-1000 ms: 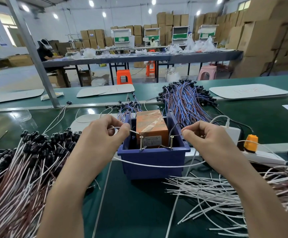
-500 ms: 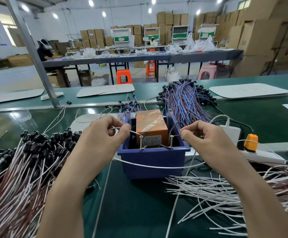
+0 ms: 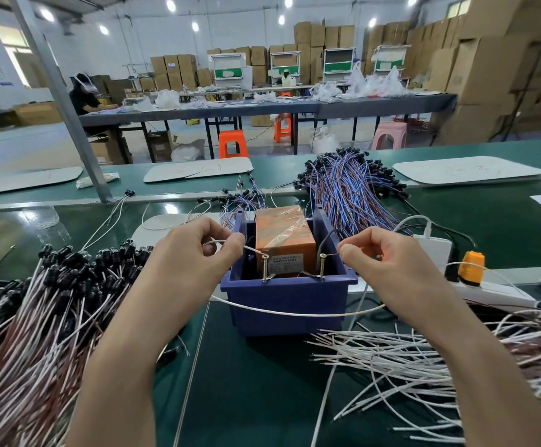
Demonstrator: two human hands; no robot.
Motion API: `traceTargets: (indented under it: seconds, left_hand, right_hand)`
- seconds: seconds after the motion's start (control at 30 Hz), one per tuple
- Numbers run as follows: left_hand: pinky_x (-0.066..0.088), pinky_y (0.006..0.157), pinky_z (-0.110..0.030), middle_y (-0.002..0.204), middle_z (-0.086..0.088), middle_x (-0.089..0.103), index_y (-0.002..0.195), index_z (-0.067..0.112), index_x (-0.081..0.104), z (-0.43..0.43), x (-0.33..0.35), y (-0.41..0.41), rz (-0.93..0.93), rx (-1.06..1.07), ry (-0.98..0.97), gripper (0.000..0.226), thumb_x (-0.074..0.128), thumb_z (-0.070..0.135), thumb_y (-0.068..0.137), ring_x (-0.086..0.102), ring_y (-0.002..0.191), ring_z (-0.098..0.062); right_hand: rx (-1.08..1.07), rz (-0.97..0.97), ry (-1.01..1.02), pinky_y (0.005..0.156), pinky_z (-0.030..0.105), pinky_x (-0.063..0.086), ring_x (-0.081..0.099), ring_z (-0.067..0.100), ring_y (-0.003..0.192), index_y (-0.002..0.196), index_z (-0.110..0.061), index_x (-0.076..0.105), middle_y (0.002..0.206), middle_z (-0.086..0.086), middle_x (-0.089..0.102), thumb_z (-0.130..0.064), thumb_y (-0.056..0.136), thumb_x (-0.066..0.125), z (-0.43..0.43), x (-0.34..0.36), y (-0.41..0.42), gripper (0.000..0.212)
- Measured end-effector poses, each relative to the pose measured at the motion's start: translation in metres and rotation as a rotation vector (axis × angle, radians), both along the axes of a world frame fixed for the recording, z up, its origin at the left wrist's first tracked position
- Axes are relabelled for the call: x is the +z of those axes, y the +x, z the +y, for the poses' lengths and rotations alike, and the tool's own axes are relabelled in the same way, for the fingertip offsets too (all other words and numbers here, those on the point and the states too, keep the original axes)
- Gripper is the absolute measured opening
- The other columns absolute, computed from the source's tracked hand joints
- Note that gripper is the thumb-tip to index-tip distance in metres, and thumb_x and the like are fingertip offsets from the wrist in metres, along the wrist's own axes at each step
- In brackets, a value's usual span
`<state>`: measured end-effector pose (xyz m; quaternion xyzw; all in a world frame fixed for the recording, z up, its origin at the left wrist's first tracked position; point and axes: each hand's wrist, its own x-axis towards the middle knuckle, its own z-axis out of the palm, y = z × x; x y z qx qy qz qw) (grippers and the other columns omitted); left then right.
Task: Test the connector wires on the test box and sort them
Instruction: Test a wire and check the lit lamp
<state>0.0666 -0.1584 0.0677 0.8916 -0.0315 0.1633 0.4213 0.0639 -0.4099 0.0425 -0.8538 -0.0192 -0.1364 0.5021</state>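
at the left edge of the frame a big pile of wires with black plugs on their ends lies fanned over the green table, reaching down to the lower left corner. just right of it, at mid height, the left hand has thumb and forefinger pinched together on one end of a white wire. that bare end touches the top of the left metal post.

in the centre sits a blue bin with the orange test box inside, wrapped in clear tape. the two upright posts stand at the bin's front rim. the white wire sags in a long loop across the bin's front wall, from one hand to the other.

right of centre, the right hand has its fingers curled and pinches the wire's other end, which meets the top of the right metal post.

above and behind the bin, a bundle of blue and red wires spreads over the table. further right lie a white adapter and a power strip with an orange switch. in the lower right, a heap of loose white wires points its stripped ends toward the middle.
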Motion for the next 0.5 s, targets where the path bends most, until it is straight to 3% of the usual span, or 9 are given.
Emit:
traceTargets:
  seconds: [0.13,0.3,0.4,0.5]
  left_hand:
    - [0.050,0.065,-0.035,0.045,0.012,0.046,0.078,0.026,0.063,0.0001,0.0002,0.0000,-0.002,-0.008,0.008,0.024,0.063,0.049,0.087,0.049,0.049,-0.013]
    - [0.048,0.063,-0.035,0.044,0.010,0.046,0.077,0.026,0.061,0.0010,-0.0006,0.0005,0.007,-0.010,0.007,0.025,0.065,0.048,0.088,0.047,0.047,-0.011]
    - [0.050,0.063,-0.037,0.045,0.010,0.047,0.077,0.026,0.061,0.0010,0.0000,0.0001,0.011,-0.012,0.006,0.024,0.064,0.048,0.087,0.048,0.047,-0.011]
    - [0.052,0.066,-0.039,0.044,0.011,0.047,0.077,0.027,0.061,0.0005,0.0008,-0.0004,0.015,-0.011,0.003,0.024,0.064,0.048,0.087,0.048,0.048,-0.012]
  right_hand:
    - [0.008,-0.005,-0.003,0.060,0.027,0.042,0.056,0.001,0.060,0.083,-0.028,0.069,0.067,-0.017,0.066,-0.048,0.079,0.059,-0.0004,0.0008,-0.0011,0.024]
    - [0.019,-0.013,-0.006,0.061,0.025,0.047,0.062,0.012,0.077,0.087,-0.022,0.070,0.081,-0.001,0.071,-0.044,0.086,0.060,-0.0018,0.0018,-0.0057,0.024]
    - [0.024,-0.002,-0.001,0.055,0.017,0.044,0.061,0.008,0.078,0.087,-0.024,0.070,0.080,-0.003,0.071,-0.045,0.085,0.060,-0.0006,0.0031,-0.0058,0.024]
    - [0.008,0.012,-0.020,0.059,0.021,0.046,0.062,0.001,0.076,0.087,-0.030,0.070,0.078,-0.009,0.070,-0.045,0.085,0.060,-0.0008,0.0035,-0.0049,0.019]
